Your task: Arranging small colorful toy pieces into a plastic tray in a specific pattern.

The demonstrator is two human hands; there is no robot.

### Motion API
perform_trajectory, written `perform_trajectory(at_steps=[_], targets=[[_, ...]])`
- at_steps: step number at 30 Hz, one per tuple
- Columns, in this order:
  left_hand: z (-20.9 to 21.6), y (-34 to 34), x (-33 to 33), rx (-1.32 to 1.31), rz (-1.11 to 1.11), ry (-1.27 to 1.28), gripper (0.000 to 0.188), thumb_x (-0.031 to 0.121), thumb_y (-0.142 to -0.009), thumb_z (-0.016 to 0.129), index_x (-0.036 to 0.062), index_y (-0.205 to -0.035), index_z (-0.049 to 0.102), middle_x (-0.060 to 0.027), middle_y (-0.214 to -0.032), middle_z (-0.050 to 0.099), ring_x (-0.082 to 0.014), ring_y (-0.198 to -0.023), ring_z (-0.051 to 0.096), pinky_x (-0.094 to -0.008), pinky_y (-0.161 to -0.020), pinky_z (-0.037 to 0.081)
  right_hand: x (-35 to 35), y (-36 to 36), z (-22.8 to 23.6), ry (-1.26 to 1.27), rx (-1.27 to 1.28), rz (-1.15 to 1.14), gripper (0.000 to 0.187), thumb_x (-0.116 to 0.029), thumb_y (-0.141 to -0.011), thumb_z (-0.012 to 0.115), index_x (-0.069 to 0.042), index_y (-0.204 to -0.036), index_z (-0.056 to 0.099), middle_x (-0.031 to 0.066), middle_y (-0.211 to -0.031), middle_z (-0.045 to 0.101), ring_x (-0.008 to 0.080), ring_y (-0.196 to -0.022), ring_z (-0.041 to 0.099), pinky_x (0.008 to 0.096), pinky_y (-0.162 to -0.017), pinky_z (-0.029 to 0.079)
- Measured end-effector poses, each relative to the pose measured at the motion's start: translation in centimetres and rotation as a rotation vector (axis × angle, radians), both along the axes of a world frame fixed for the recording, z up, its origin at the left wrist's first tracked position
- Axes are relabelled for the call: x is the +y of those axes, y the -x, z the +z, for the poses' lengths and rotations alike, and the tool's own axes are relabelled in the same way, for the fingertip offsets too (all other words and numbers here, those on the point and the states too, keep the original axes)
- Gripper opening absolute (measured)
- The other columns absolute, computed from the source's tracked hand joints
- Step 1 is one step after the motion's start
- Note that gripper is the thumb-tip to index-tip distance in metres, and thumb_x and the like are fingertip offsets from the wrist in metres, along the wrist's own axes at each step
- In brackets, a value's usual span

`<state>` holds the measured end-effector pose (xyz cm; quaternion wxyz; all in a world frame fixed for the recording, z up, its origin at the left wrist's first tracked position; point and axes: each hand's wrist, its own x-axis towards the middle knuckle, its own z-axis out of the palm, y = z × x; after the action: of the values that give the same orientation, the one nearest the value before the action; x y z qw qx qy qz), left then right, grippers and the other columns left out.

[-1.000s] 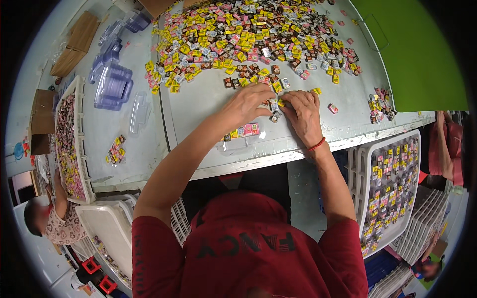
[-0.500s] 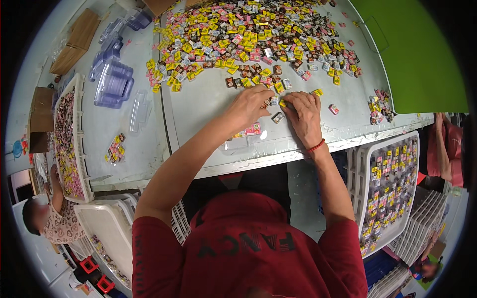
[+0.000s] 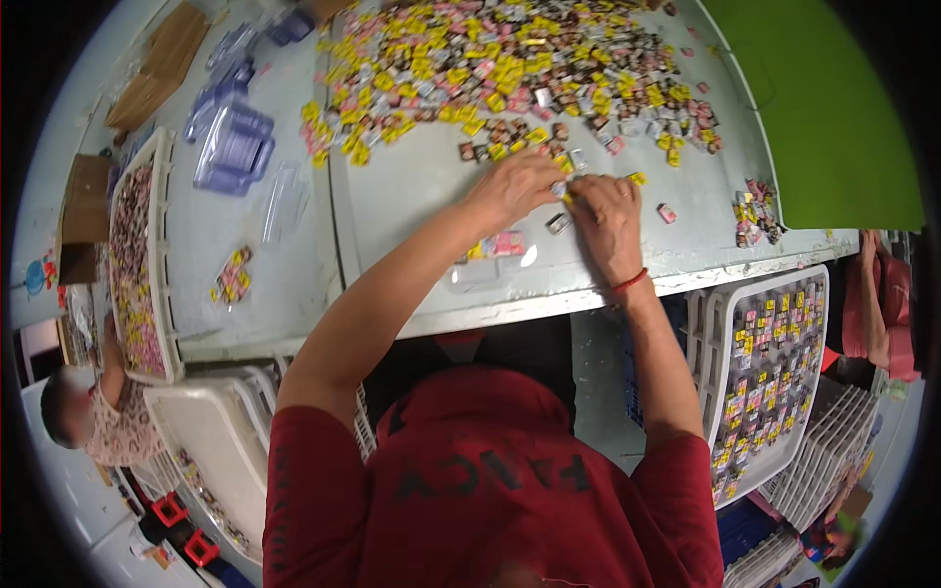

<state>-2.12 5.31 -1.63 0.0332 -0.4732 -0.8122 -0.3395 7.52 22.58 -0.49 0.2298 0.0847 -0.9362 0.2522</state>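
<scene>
My left hand (image 3: pixel 515 188) is closed, its fingertips pinching a small white box (image 3: pixel 559 189). Close beside it, my right hand (image 3: pixel 608 220) has its fingers curled together on a small yellow box (image 3: pixel 569 198), which they partly hide. The two sets of fingertips nearly meet above the table. Just below them lies a loose black-and-white box (image 3: pixel 559 223). A clear plastic tray (image 3: pixel 475 275) with a row of pink boxes (image 3: pixel 502 245) rests beneath my left forearm. To the right of my right hand is a single pink-and-white box (image 3: pixel 667 213).
A wide heap of small coloured boxes (image 3: pixel 470 69) covers the table's far side. Stacked clear trays (image 3: pixel 233 147) and a filled white crate (image 3: pixel 162 255) stand left. A green board (image 3: pixel 823 118) lies right, above a rack of filled trays (image 3: pixel 769 382). Other people are at both sides.
My hands have come closer together, with the left moving right toward the right fingertips. The whole view has shifted slightly, blurring a little.
</scene>
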Motion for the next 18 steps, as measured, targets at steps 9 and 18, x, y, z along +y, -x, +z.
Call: perform_trajectory(at_steps=[9,18], targets=[[4.3,-1.0,-3.9,-0.012,-0.091,0.015,0.026,0.017,-0.081,0.068,0.0016,-0.102,0.064,-0.0119,-0.099,0.064,-0.0307,-0.094,0.061,-0.0381,-0.084,0.050,-2.7,-0.8,3.1,-0.090,0.012,0.048,0.018,-0.012,-0.076,0.072,-0.011,-0.094,0.067,0.0028,-0.100,0.067,0.0241,-0.097,0.060,0.0498,-0.099,0.034],[3.5,-10.6,-10.6,-0.136,0.125,-0.041,0.023,0.012,-0.077,0.072,0.0006,-0.095,0.065,-0.0128,-0.098,0.063,-0.0322,-0.090,0.061,-0.0387,-0.078,0.051,-8.5,-5.3,2.5,-0.106,-0.115,0.204,0.023,-0.012,-0.073,0.075,-0.012,-0.095,0.067,0.0004,-0.103,0.068,0.0201,-0.099,0.061,0.0478,-0.105,0.031]])
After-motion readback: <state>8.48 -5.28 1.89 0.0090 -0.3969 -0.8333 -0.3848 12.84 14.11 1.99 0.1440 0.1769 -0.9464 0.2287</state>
